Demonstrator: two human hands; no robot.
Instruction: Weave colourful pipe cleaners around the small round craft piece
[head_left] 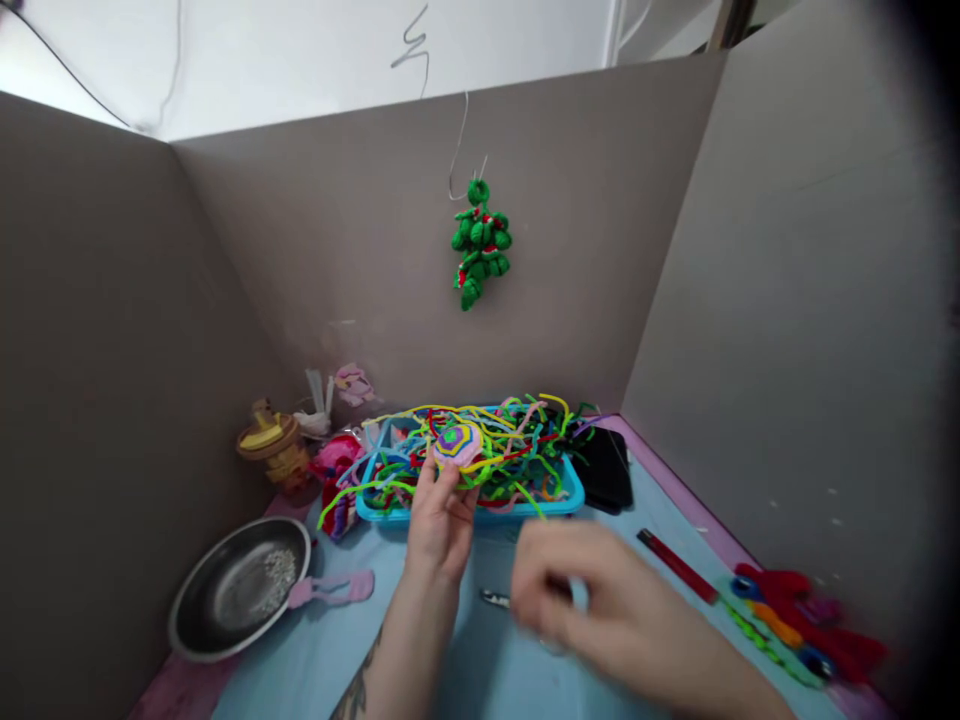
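My left hand (442, 515) is closed on a round disc (459, 445) coiled in rings of pink, yellow, purple and green, raised in front of the blue basket. Nearer and to the right, my right hand (577, 590) is blurred by motion. Its fingers are curled into a pinch, and whatever they hold, if anything, cannot be made out. Behind that hand, a pair of scissors (495, 598) lies on the light blue cloth (487, 670), partly hidden. Many coloured pipe cleaners (517, 462) fill and overhang the blue basket (469, 517).
A metal pan (225, 590) with small pale beads sits left, beside a pink piece (334, 588). A black tray (604, 470), a dark red strip (675, 565) and a red fuzzy figure (806, 610) lie right. Grey panels (360, 240) enclose the table; a green ornament (480, 245) hangs behind.
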